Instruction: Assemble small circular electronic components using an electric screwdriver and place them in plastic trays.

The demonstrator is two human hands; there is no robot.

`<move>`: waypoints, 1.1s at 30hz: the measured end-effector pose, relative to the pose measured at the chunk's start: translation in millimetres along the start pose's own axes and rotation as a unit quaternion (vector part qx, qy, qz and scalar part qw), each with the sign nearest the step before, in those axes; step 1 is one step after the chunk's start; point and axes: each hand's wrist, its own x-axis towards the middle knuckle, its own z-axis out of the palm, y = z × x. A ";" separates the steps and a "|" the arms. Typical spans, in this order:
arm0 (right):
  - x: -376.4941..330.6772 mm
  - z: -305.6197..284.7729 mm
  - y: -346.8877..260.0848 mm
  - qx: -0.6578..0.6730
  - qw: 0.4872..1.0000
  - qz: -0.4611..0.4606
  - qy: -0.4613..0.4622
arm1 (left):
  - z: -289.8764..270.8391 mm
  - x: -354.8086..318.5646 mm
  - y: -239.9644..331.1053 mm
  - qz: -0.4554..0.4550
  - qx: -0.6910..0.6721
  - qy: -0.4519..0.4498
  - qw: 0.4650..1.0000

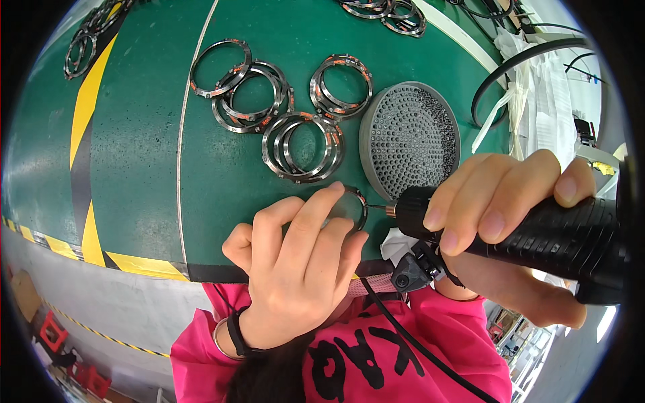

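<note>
A thin metal ring [363,209] is gripped by my left hand [295,272] near the front edge of the table, its fingers bent around it and covering much of the ring. My right hand [494,198] is wrapped round a black electric screwdriver [557,238] held sideways. The screwdriver's bit [379,207] points left and reaches the ring's outer side; whether it sits in a screw is too small to tell. Just beyond the ring are more metal rings [302,178] with orange marks, lying in overlapping stacks. A round grey dish [367,151] with a perforated plate holds small dark screws, mostly along its right side.
The green table [134,154] has yellow and black tape [144,264] along its edge. More rings [80,54] lie at the far left and far back. A thick black cable [484,87] and white plastic wrap [541,101] are at the right. A small black device [406,274] hangs by my right wrist.
</note>
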 end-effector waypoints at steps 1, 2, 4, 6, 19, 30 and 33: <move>-1.5 2.4 -0.3 0.001 1.000 -0.002 0.001 | -0.2 -0.5 -0.3 -0.001 -0.002 -0.001 1.000; -3.4 3.5 -1.7 0.001 1.000 -0.004 0.003 | -0.2 -1.1 -0.4 -0.001 -0.003 -0.003 1.000; 8.2 4.0 16.5 0.001 1.000 -0.009 0.007 | 0.3 -1.2 0.0 -0.002 -0.005 -0.002 1.000; 4.3 0.8 12.7 0.001 1.000 -0.012 0.011 | 1.2 -0.8 0.9 -0.003 -0.006 -0.003 1.000; -3.7 11.2 5.9 0.003 0.999 -0.047 0.025 | -0.6 1.7 -0.2 -0.018 -0.032 -0.007 0.999; -3.3 14.4 12.9 -0.007 0.996 -0.076 0.049 | -1.1 4.8 3.2 -0.029 -0.032 -0.025 0.999; -15.0 6.7 -1.8 -0.009 0.995 -0.084 0.057 | -2.6 5.8 5.4 -0.034 -0.014 -0.028 0.999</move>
